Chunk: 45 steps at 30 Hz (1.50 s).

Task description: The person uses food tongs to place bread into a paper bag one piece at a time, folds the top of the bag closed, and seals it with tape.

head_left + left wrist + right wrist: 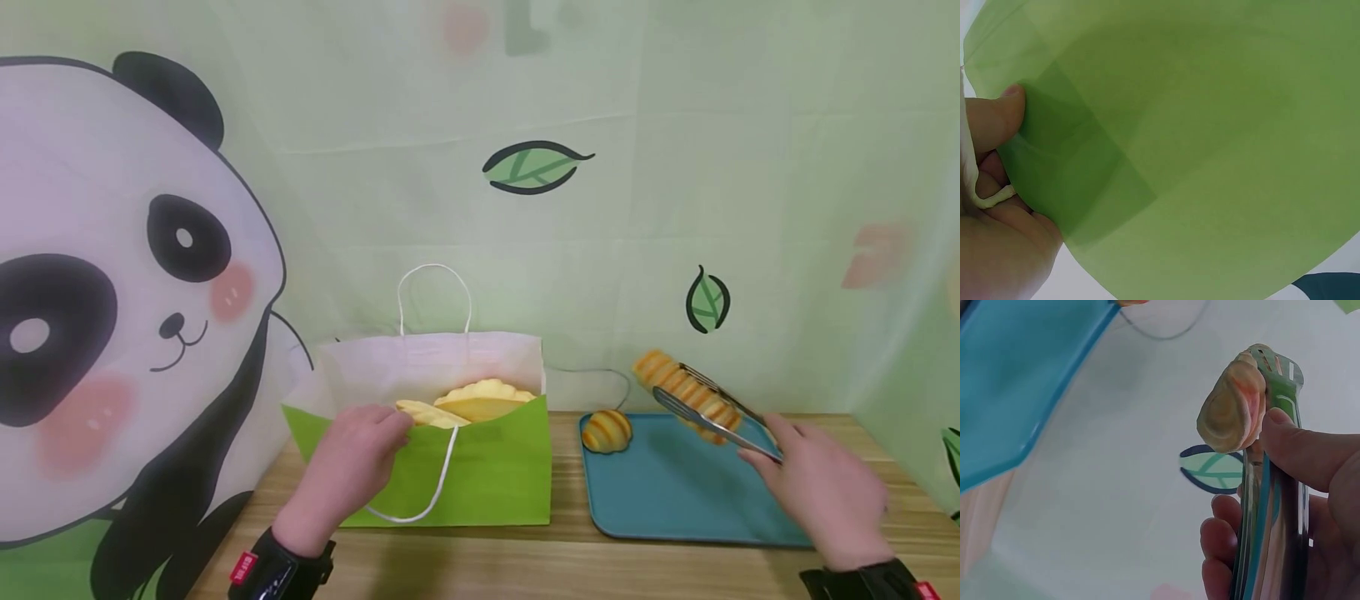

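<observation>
My left hand (360, 458) pinches the front rim of a green paper bag (495, 479); in the left wrist view the bag's white cord handle (994, 199) crosses the fingers. Pale yellow, flat bread pieces (483, 400) show above the rim, their lower parts hidden. With my right hand (832, 487) I grip metal tongs (678, 407). Between the tongs' ends a long, ridged, golden bread roll (667, 375) is held tilted, raised over the far part of a blue tray (690, 500). A small striped round bun (607, 431) sits at the tray's back left corner.
Bag and tray stand side by side on a wooden table (525, 567), the bag to the left. Behind them hangs a pale green cloth backdrop (375, 192) with a large panda (135, 333) and leaves. A thin grey cord (600, 371) runs behind the tray.
</observation>
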Tool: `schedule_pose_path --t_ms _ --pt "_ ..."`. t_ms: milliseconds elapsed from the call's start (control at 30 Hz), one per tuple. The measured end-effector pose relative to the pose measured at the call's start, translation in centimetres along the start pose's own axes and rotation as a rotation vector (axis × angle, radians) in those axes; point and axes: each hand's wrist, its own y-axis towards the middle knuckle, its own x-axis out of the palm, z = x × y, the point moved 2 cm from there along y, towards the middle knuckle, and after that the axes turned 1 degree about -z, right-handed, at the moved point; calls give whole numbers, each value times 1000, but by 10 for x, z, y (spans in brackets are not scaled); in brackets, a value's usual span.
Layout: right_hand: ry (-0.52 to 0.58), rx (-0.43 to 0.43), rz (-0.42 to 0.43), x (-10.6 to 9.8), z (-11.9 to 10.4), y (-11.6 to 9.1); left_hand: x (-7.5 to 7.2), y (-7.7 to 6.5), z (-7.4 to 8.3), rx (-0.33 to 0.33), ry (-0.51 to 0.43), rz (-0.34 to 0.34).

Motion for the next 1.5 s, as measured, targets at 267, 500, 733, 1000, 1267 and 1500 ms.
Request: schedule_pose_path --t_ms 267,500,733,1000,1267,1500 --pt "16 -49 63 -12 -12 2 -1 0 1 15 -9 14" --pt "16 -92 143 -21 -26 5 -2 0 2 18 -3 16" --pt "31 -118 182 -31 -40 10 -2 0 1 16 2 12" --pt "37 -202 295 -41 -54 14 0 -1 0 15 -2 10" --pt "37 -274 359 -51 -65 20 0 0 0 11 -4 6" --pt "26 -291 348 -56 -73 25 0 0 -1 6 -5 0"
